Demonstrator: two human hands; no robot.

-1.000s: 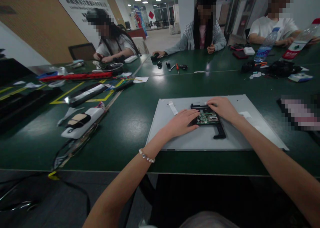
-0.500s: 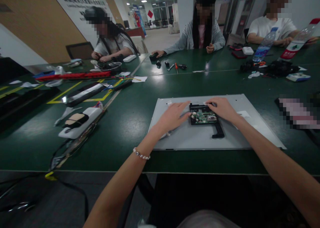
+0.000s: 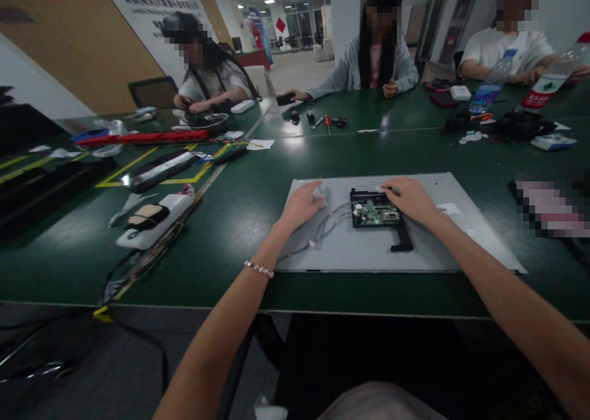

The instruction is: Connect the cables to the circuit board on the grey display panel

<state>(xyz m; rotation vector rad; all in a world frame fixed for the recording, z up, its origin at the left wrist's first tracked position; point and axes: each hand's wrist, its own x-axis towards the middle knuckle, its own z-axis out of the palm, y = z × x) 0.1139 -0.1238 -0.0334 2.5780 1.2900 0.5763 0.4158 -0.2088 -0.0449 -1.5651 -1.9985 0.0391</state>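
Left hand (image 3: pixel 302 205) curled around a white strip (image 3: pixel 319 192) near the grey panel's (image 3: pixel 428 254) left edge, right hand (image 3: pixel 410 200) pressed flat and open on the black bracket (image 3: pixel 400 238) — green circuit board (image 3: pixel 375 213) mid-panel, grey cables (image 3: pixel 322 229) trailing left of it.

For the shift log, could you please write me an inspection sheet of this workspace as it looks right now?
Surface: dark green glossy table, yellow tape lines at left.
Job's things: flat grey metal panel carrying a green circuit board in a black plastic frame.
Clutter: red-handled screwdriver, clear plastic water bottle, white oblong device.
Hands: left hand pinches a bit of white tape at the panel's left end; right hand rests on the frame's top right corner.
Cables: thin grey wires run left from the board.
Surroundings: three seated people across the table.
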